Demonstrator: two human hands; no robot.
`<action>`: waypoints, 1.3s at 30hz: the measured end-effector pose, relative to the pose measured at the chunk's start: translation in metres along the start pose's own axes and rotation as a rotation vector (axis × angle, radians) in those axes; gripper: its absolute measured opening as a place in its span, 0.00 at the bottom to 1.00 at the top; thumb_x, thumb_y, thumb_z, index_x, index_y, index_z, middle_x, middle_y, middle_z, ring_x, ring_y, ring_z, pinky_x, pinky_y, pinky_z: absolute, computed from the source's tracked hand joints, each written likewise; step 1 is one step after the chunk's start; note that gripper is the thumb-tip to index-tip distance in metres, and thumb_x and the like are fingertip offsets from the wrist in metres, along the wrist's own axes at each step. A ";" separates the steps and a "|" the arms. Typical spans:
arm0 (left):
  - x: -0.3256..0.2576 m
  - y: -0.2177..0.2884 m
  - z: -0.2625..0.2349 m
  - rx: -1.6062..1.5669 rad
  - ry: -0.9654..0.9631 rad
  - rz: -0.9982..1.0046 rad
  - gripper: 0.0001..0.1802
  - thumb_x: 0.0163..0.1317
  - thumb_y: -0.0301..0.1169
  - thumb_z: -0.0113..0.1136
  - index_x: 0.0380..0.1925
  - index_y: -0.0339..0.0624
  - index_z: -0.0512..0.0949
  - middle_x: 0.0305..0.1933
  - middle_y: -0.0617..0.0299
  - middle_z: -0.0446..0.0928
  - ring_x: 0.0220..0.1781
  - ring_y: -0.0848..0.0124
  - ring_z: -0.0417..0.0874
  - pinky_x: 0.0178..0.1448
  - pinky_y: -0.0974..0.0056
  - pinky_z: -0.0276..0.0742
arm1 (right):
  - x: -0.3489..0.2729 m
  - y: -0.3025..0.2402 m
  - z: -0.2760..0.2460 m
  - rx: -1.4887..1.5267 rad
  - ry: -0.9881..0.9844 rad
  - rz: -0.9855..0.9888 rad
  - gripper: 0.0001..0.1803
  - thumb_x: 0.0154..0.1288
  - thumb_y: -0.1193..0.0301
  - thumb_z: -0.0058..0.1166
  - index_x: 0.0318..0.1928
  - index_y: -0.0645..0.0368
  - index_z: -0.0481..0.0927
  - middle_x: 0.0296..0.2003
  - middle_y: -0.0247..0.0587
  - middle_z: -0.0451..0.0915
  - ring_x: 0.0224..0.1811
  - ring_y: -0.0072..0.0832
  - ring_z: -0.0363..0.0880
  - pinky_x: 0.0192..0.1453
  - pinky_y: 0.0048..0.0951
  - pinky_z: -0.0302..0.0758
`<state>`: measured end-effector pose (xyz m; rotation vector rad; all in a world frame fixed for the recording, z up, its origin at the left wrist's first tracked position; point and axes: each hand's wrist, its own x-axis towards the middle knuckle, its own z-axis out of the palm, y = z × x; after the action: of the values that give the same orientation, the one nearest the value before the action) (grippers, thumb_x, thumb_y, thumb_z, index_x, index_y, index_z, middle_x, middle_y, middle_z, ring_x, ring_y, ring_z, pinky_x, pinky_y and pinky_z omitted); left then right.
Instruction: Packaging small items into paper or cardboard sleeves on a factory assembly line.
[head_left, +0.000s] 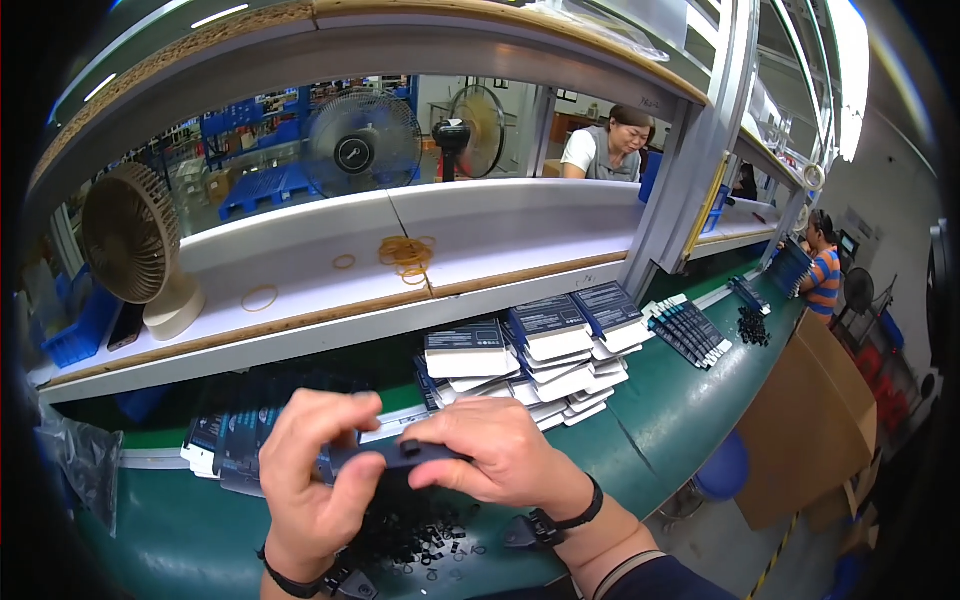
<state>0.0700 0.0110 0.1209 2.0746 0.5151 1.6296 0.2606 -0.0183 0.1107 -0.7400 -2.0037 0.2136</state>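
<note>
My right hand (500,450) pinches a dark, flat box (428,455) between thumb and fingers, seen edge-on. A small black piece (410,447) sits on its upper edge. Around the box's left end, my left hand (315,465) is open, with thumb and fingers apart; the thumb overlaps the box, and whether it presses on it is unclear. Below the hands, many small black parts (425,540) lie loose on the green table (640,420). To the left, dark blue printed cartons (240,440) lie partly behind my left hand.
Stacked white-and-dark cartons (560,350) stand beyond my right hand, with more cartons (688,330) and a black heap (752,327) farther right. Rubber bands (405,255) and a small fan (135,240) are on the shelf. A plastic bag (85,465) lies left. Two people work beyond.
</note>
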 end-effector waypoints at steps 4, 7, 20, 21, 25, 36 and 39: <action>-0.001 -0.009 -0.005 -0.009 -0.064 -0.181 0.31 0.63 0.55 0.58 0.44 0.34 0.75 0.35 0.59 0.72 0.36 0.73 0.73 0.40 0.71 0.67 | 0.002 0.005 0.014 -0.101 0.182 -0.043 0.18 0.56 0.60 0.65 0.38 0.62 0.81 0.26 0.40 0.80 0.24 0.35 0.77 0.29 0.29 0.72; -0.002 -0.010 -0.002 -0.013 0.015 -0.150 0.29 0.61 0.53 0.61 0.41 0.34 0.75 0.32 0.59 0.73 0.33 0.71 0.73 0.38 0.69 0.68 | 0.003 0.002 0.014 -0.091 0.216 0.009 0.19 0.57 0.59 0.64 0.39 0.62 0.81 0.28 0.41 0.81 0.25 0.34 0.78 0.30 0.28 0.72; 0.001 -0.009 -0.004 0.142 -0.047 -0.115 0.14 0.62 0.36 0.61 0.35 0.35 0.75 0.26 0.57 0.71 0.26 0.65 0.72 0.32 0.65 0.67 | 0.005 0.002 0.006 0.007 0.083 0.131 0.16 0.61 0.64 0.62 0.43 0.64 0.79 0.32 0.43 0.81 0.29 0.34 0.79 0.33 0.27 0.74; 0.002 -0.007 -0.004 0.141 -0.049 -0.116 0.14 0.62 0.36 0.61 0.35 0.35 0.75 0.26 0.57 0.71 0.26 0.65 0.72 0.32 0.65 0.67 | 0.005 0.001 0.004 0.039 0.054 0.110 0.16 0.61 0.65 0.62 0.43 0.64 0.79 0.33 0.44 0.80 0.30 0.34 0.79 0.34 0.27 0.74; 0.003 -0.004 -0.004 0.179 -0.165 -0.133 0.12 0.58 0.33 0.64 0.34 0.35 0.76 0.25 0.55 0.72 0.26 0.60 0.73 0.31 0.63 0.68 | 0.005 0.002 0.005 0.037 0.050 0.076 0.15 0.61 0.66 0.62 0.43 0.64 0.79 0.32 0.43 0.79 0.29 0.34 0.78 0.33 0.27 0.73; 0.004 0.002 0.002 0.639 -0.118 0.280 0.32 0.46 0.40 0.72 0.53 0.46 0.76 0.55 0.54 0.73 0.55 0.53 0.73 0.59 0.47 0.67 | 0.001 0.007 0.002 0.002 0.291 0.154 0.10 0.60 0.73 0.61 0.41 0.65 0.79 0.27 0.42 0.75 0.26 0.33 0.74 0.29 0.29 0.70; -0.004 0.008 0.011 0.837 -0.273 0.260 0.45 0.38 0.49 0.75 0.60 0.53 0.70 0.69 0.51 0.61 0.71 0.50 0.58 0.73 0.37 0.39 | -0.001 0.008 -0.007 -0.009 0.376 0.160 0.12 0.64 0.72 0.59 0.43 0.67 0.78 0.32 0.43 0.78 0.31 0.31 0.76 0.36 0.26 0.73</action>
<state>0.0796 0.0007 0.1205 3.0207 0.9839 1.3355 0.2697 -0.0134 0.1103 -0.8772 -1.5923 0.1465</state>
